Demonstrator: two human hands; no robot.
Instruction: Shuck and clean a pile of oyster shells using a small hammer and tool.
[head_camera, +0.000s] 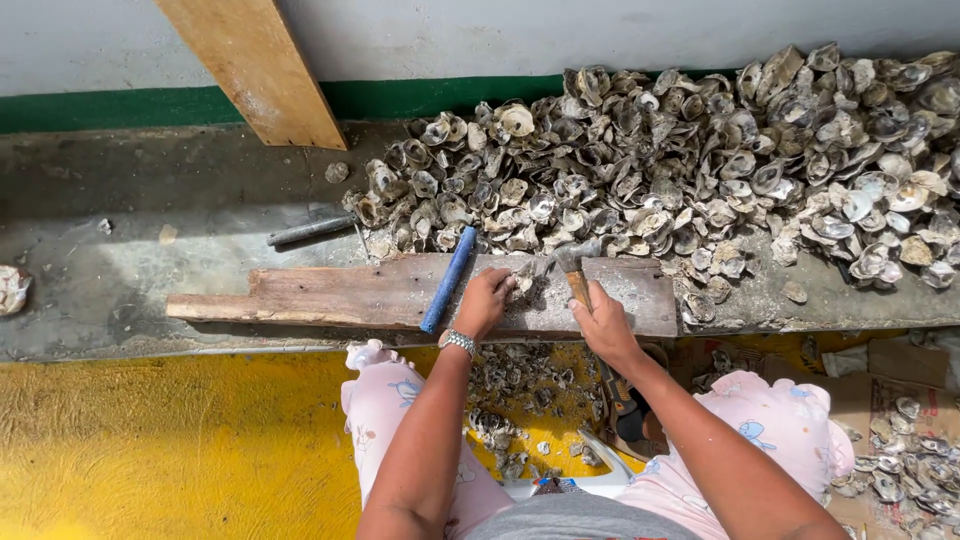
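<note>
On the wooden plank, the left hand pins an oyster shell while the right hand grips a hammer, beside flattened brown cardboard.

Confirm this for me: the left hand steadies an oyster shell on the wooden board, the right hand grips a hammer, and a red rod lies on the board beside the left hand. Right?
Not quite. The head view shows the rod is blue, not red. The rest holds: the left hand steadies an oyster shell on the wooden board, and the right hand grips a hammer.
</note>
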